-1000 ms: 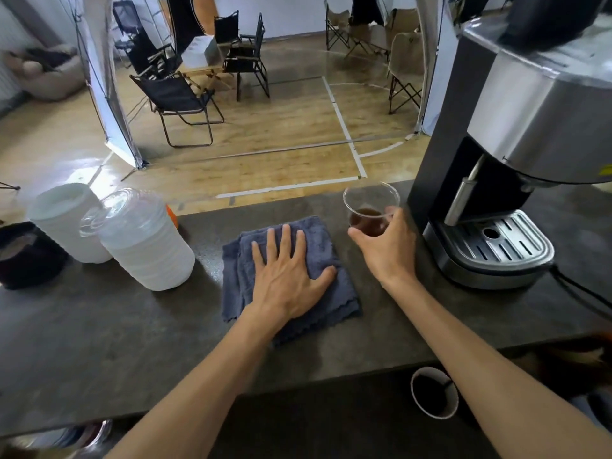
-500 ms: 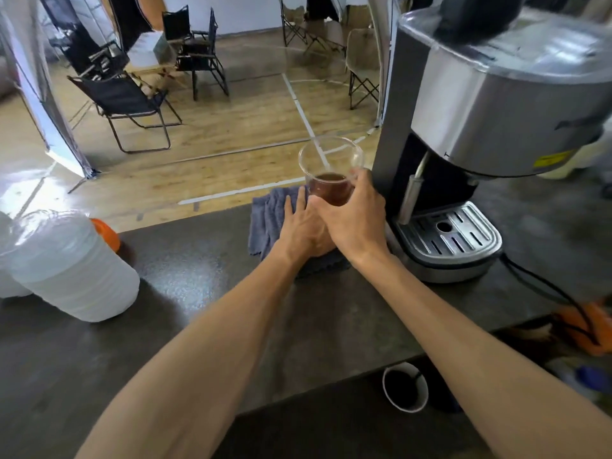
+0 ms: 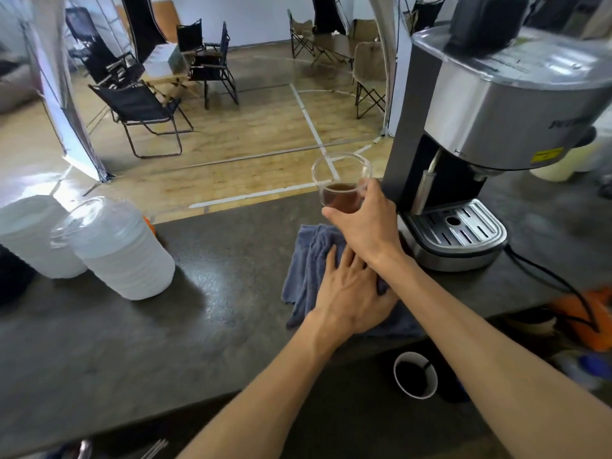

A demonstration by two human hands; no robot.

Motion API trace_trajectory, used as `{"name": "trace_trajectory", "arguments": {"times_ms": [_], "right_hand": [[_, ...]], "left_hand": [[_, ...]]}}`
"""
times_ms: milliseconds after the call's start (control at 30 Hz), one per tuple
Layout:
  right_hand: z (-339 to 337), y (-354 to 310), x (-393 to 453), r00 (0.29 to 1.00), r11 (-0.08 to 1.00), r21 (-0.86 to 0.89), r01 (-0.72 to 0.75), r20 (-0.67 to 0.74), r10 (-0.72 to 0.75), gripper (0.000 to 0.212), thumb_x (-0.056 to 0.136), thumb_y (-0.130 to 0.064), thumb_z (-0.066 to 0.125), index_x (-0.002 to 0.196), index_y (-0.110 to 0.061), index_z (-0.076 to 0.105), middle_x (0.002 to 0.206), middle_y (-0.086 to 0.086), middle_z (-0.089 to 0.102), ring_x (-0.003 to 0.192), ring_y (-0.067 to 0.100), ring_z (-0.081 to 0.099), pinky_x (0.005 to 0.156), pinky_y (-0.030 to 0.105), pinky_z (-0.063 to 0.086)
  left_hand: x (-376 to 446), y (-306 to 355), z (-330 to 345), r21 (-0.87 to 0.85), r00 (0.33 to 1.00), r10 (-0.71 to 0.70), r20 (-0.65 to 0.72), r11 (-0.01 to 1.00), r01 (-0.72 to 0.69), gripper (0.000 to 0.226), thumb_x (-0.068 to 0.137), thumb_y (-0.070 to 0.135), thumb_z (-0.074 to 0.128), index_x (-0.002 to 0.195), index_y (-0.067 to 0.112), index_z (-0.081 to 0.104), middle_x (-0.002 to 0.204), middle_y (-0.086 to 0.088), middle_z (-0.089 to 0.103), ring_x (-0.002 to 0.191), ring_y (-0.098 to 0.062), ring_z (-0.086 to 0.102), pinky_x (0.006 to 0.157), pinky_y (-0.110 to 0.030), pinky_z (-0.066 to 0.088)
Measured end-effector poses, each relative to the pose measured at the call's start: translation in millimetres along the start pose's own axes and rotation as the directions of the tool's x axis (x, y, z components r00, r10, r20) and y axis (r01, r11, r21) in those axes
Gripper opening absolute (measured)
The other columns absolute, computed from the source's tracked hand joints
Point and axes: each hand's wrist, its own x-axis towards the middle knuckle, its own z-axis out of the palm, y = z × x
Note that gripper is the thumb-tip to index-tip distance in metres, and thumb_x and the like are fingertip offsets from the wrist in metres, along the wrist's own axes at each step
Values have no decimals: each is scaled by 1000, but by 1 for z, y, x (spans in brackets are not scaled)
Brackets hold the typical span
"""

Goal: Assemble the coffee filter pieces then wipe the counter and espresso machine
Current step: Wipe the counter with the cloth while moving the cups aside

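Note:
A blue-grey cloth (image 3: 306, 260) lies bunched on the dark counter (image 3: 212, 293), just left of the espresso machine (image 3: 490, 127). My left hand (image 3: 351, 293) presses flat on the cloth, fingers spread, partly under my right forearm. My right hand (image 3: 367, 223) holds a clear glass (image 3: 341, 183) with brown coffee in it, lifted above the cloth's far edge. The machine's steel drip tray (image 3: 457, 226) sits right of my right hand. No filter pieces are in view.
Two stacks of translucent plastic lids or cups (image 3: 116, 250) lie at the left of the counter. A black cable (image 3: 556, 283) runs from the machine over the counter's right edge. A paper cup (image 3: 415, 374) stands below the near edge. Folding chairs stand on the wooden floor beyond.
My right hand has lifted the glass off the counter. My left hand slid the cloth right, toward the machine's base, then back toward me.

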Motion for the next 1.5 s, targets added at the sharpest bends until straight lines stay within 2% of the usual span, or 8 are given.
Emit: {"name": "trace_trajectory", "arguments": {"times_ms": [300, 733, 833, 933, 1033, 1133, 1333, 1500], "right_hand": [[20, 6, -9, 997, 994, -83, -68, 30, 71, 64, 74, -42, 80, 123, -14, 49, 120, 6, 63, 113, 28, 58, 89, 35, 44], [18, 10, -41, 977, 978, -27, -207, 42, 208, 93, 75, -38, 84, 143, -2, 33, 139, 19, 50, 128, 32, 49, 102, 35, 39], [24, 7, -85, 989, 995, 25, -95, -109, 97, 47, 91, -38, 67, 123, -12, 46, 113, 8, 57, 100, 21, 59, 84, 33, 51], [41, -4, -117, 985, 988, 63, 141, -110, -133, 11, 100, -26, 52, 95, -17, 51, 89, -2, 54, 77, 10, 54, 67, 25, 45], [63, -12, -127, 954, 955, 8, 297, 39, -297, 14, 102, -21, 47, 102, -14, 60, 111, 2, 60, 103, 16, 57, 91, 36, 48], [82, -17, -147, 911, 960, -87, 265, 348, -220, 40, 106, -24, 35, 141, -15, 50, 156, 4, 37, 147, 15, 27, 122, 37, 21], [102, -26, -201, 907, 920, -261, 294, 380, -182, 63, 100, -46, 13, 150, -18, 39, 160, 2, 31, 150, 10, 17, 124, 38, 16], [122, -52, -237, 915, 918, -292, 268, 377, -147, 57, 103, -39, 16, 152, -15, 34, 162, 3, 27, 150, 9, 14, 124, 34, 11]], "left_hand": [[-101, -55, -23, 156, 972, -234, -13, 960, 233, 70, 96, 58, 23, 158, 31, 3, 165, 6, -9, 151, -16, -15, 121, -44, -13], [-78, -117, -47, 168, 924, -382, -10, 910, 378, 75, 95, 64, 22, 158, 27, 4, 166, 3, -6, 152, -18, -11, 122, -48, -7], [-84, -115, -47, 144, 926, -377, -8, 916, 374, 76, 95, 64, 19, 159, 25, 5, 166, 2, -3, 153, -19, -9, 123, -48, -5], [-94, -109, -50, 112, 929, -370, -24, 922, 371, 74, 93, 59, 12, 158, 25, 13, 167, 0, 5, 153, -19, -3, 123, -46, -4], [-114, -102, -52, 65, 939, -343, -29, 937, 344, 72, 92, 55, 6, 157, 27, 17, 166, 2, 10, 153, -18, 1, 124, -45, -3], [-142, -101, -53, 86, 957, -291, -21, 953, 291, 62, 100, 49, 10, 158, 27, 14, 166, 2, 9, 153, -19, 1, 124, -48, 4], [-197, -112, -64, 134, 972, -226, -70, 963, 234, 56, 103, 41, 20, 156, 22, 23, 164, -1, 21, 152, -22, 14, 123, -47, 10], [-235, -132, -75, 124, 969, -227, -101, 963, 239, 58, 100, 44, 19, 154, 24, 29, 164, -2, 20, 152, -21, 14, 124, -44, 10]]}}
